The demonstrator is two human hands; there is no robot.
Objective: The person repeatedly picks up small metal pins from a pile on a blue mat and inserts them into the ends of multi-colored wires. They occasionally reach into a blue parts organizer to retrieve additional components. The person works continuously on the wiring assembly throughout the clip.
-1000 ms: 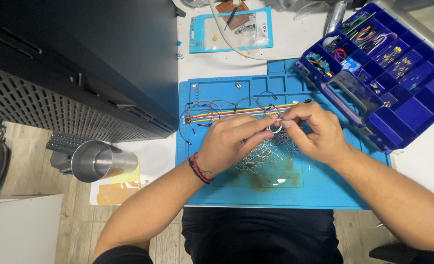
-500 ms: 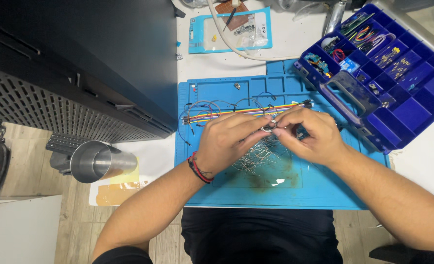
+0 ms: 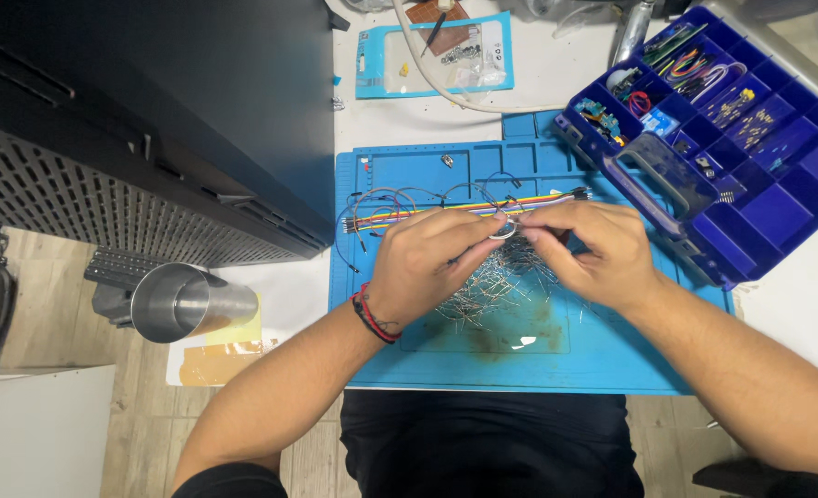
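Note:
Over the blue work mat (image 3: 483, 360), my left hand (image 3: 423, 263) and my right hand (image 3: 598, 249) meet fingertip to fingertip. Between them they pinch a small ring-shaped coil of thin wire (image 3: 504, 229). A pile of thin metal wire pieces (image 3: 492, 286) lies on the mat right under the hands. A flat rainbow ribbon cable (image 3: 446, 210) runs across the mat just behind my fingers, with thin black wire loops (image 3: 381, 198) beside it. My left wrist wears a red and black cord bracelet.
A blue compartment box (image 3: 750, 148) with small electronic parts stands open at the right. A dark cabinet (image 3: 151, 111) fills the left. A steel cup (image 3: 188, 300) lies on its side at the table's left edge. A light blue flat package (image 3: 437, 55) and a white cable lie at the back.
Both hands stay together over the wire pile. The fingers have shifted slightly around the small wire ring; my right hand has edged a little right.

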